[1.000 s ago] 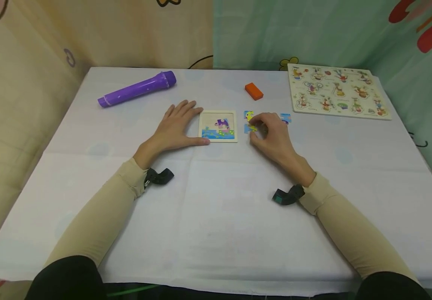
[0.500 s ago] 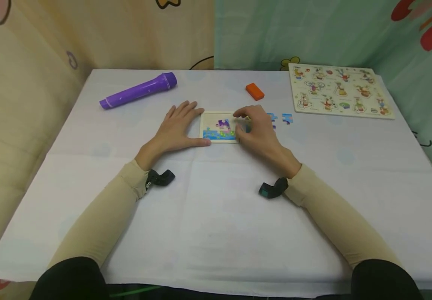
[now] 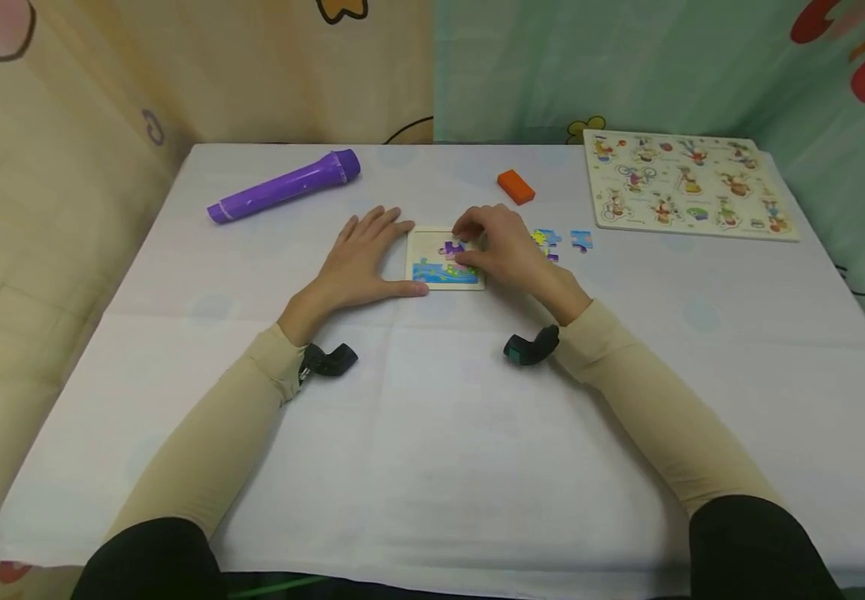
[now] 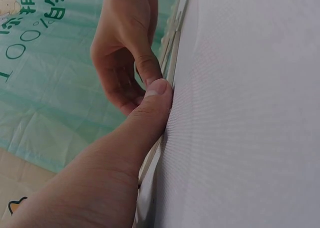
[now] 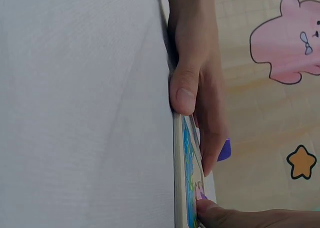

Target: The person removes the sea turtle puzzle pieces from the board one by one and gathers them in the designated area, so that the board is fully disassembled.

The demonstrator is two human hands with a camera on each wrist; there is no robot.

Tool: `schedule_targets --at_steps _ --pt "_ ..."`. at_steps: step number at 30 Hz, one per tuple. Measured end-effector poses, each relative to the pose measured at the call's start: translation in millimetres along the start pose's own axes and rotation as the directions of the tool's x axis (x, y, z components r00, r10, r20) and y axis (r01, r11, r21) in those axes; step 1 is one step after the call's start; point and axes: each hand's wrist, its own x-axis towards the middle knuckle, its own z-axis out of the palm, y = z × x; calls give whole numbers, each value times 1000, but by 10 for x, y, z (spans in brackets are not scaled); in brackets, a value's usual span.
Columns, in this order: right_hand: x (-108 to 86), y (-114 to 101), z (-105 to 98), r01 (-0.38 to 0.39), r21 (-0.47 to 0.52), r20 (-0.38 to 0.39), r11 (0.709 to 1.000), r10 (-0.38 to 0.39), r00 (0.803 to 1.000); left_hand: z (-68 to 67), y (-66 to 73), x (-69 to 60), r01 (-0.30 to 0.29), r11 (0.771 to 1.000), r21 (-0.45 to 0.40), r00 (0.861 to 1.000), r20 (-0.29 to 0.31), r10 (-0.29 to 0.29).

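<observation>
A small square puzzle tray with a pale frame lies on the white tablecloth. Blue, purple and pink puzzle pieces fill its lower part and middle. My left hand spreads flat at the tray's left side, its thumb against the front edge. Over the right half of the tray is my right hand, thumb and fingers curled together. It pinches a puzzle piece, mostly hidden by the fingers. Loose puzzle pieces lie right of that hand: a blue one and others partly covered. Both hands meet the tray's edge in the wrist views.
A purple toy microphone lies at the back left. An orange block sits behind the right hand. At the back right is a large board with printed animal figures. Curtains hang behind the table.
My right hand has moved left from the loose pieces onto the tray, bringing a puzzle piece. My left hand has stayed beside the tray.
</observation>
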Motion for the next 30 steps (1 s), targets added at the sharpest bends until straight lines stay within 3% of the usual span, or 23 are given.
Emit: schedule_targets --at_steps 7,11,14,21,25,30 --pt "-61 2 35 -32 160 -92 987 47 995 -13 25 2 0 1000 9 1000 13 0" --pt "-117 7 28 -40 284 -155 958 87 984 -22 28 2 0 1000 7 1000 14 0" --pt "-186 26 -32 -32 362 -160 932 96 983 -15 21 7 2 1000 11 1000 16 -2" --pt "-535 228 -322 -76 428 -136 901 148 980 0 9 8 2 1000 8 1000 16 -3" --pt "-775 419 -537 -123 445 -157 887 212 965 -11 19 9 4 1000 10 1000 12 -4" --pt "-1032 647 -776 -202 492 -131 847 301 945 -5 9 19 6 1000 23 1000 14 -6"
